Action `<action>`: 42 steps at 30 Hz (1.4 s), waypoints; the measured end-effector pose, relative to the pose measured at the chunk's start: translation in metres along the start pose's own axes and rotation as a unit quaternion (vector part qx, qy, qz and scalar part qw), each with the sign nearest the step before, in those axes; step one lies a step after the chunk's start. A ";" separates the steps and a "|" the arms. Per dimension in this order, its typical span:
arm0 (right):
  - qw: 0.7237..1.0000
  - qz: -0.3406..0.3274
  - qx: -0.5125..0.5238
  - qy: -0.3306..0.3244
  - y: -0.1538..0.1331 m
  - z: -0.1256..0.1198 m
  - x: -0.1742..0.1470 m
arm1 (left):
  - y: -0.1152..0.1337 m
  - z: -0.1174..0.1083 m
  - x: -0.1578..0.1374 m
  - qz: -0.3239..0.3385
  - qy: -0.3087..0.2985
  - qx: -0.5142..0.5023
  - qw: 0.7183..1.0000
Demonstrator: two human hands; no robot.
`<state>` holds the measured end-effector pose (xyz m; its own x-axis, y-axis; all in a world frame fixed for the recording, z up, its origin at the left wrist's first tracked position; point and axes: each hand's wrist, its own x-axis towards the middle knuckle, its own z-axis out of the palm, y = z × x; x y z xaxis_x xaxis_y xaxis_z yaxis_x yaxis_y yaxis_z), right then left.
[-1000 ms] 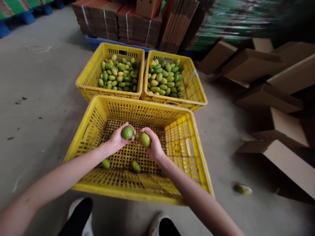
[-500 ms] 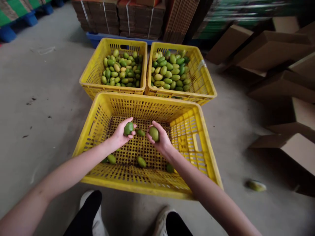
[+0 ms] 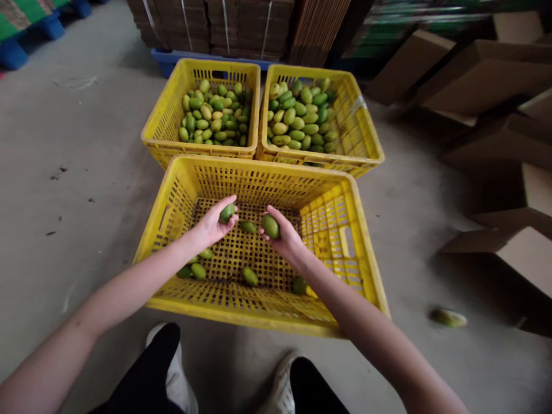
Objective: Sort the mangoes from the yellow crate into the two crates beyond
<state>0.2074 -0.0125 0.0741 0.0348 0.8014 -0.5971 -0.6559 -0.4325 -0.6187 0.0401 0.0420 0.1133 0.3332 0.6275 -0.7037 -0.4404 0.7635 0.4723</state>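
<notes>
One back-left crate (image 3: pixel 200 148), yellow and slatted, is filled partway with a heap of green and yellowish oval fruit (image 3: pixel 211 118), its walls rising clear of the pile. Just in front of it, spanning much of the view, is the wider front crate (image 3: pixel 259 323), also yellow, its perforated bottom (image 3: pixel 228 261) mostly bare. In its near left part lies a small cluster of green fruits (image 3: pixel 198 271), partly covered by the left forearm. The left hand (image 3: pixel 214 223) is over this crate, its grip curled around a dark green fruit (image 3: pixel 226 213), thumb along the top. A middle fruit (image 3: pixel 248 227) lies on the bottom between the hands, with a near fruit (image 3: pixel 249 276) closer to the front wall. The right hand (image 3: pixel 285 236), also over the crate, has its grip closed about a duller green fruit (image 3: pixel 271 226). In the near right corner sits a corner fruit (image 3: pixel 299 285), apparently single, though the right forearm hides part of that spot. Beyond, the back-right crate (image 3: pixel 360 129) holds a similar pile (image 3: pixel 297 118), heaped toward its left side. Farther right are open brown cartons (image 3: pixel 487 86), their contents too dark to make out, and a blurred loose fruit (image 3: pixel 448 317) on the floor (image 3: pixel 414 230).
</notes>
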 end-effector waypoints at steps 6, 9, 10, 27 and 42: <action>0.999 0.029 0.015 0.009 -0.001 -0.001 0.003 | -0.005 -0.007 0.009 0.001 -0.036 -0.006 0.999; 0.999 0.021 0.025 -0.025 -0.003 0.001 0.000 | -0.008 -0.008 0.011 0.015 -0.048 -0.007 0.999; 0.999 0.014 0.024 -0.036 -0.003 0.002 -0.002 | -0.008 -0.008 0.010 0.011 -0.049 -0.009 0.999; 0.997 0.036 0.022 -0.069 -0.006 0.000 -0.007 | -0.008 0.003 -0.007 -0.045 -0.038 0.067 0.996; 0.992 0.128 0.022 -0.008 -0.003 -0.006 0.003 | -0.012 -0.004 0.003 -0.118 -0.021 0.079 0.990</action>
<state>0.2136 -0.0112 0.0712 -0.1479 0.6742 -0.7236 -0.6735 -0.6044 -0.4255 0.0432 0.0339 0.1035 0.4475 0.4320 -0.7831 -0.2105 0.9019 0.3772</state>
